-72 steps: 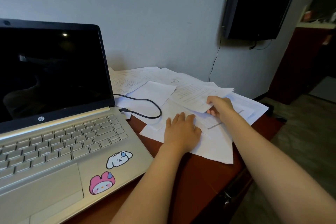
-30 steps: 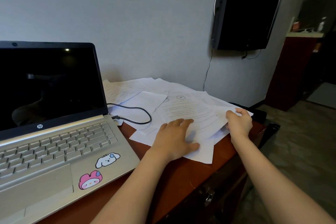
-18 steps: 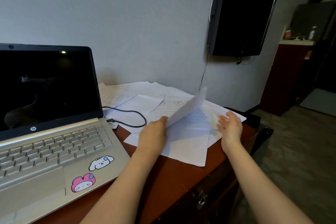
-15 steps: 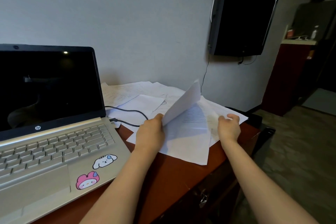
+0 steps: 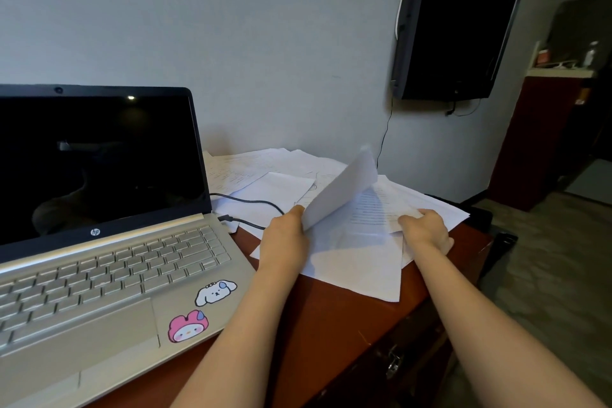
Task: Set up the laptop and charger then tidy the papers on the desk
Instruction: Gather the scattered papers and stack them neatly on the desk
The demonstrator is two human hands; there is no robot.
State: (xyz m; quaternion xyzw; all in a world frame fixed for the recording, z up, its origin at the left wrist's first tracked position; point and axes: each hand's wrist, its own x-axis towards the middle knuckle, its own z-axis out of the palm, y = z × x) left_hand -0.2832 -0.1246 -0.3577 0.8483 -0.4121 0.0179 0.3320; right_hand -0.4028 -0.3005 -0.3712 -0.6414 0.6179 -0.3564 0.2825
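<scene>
Papers (image 5: 265,189) strew the desk (image 5: 331,325) near a wall television (image 5: 457,20); left hand (image 5: 286,235) pinches a raised sheet (image 5: 344,189), right hand (image 5: 425,228) a printed sheet (image 5: 374,209).

Laptop (image 5: 99,242) left on desk (image 5: 331,318); papers (image 5: 364,242) right of it; charger cable (image 5: 251,205) between, over papers.

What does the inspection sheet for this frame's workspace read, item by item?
Surface: red-brown wooden desk, bare in front.
Job's things: laptop open, screen dark; loose papers piled beside it.
Clutter: nothing seen.
Grippers: left hand holds a raised sheet; right hand pinches a printed sheet.
Cables: black charger cable plugged into the laptop, looping over the papers; thin cord hangs below the TV.
Surroundings: grey wall, wall-mounted TV, dark cabinet at right.
</scene>
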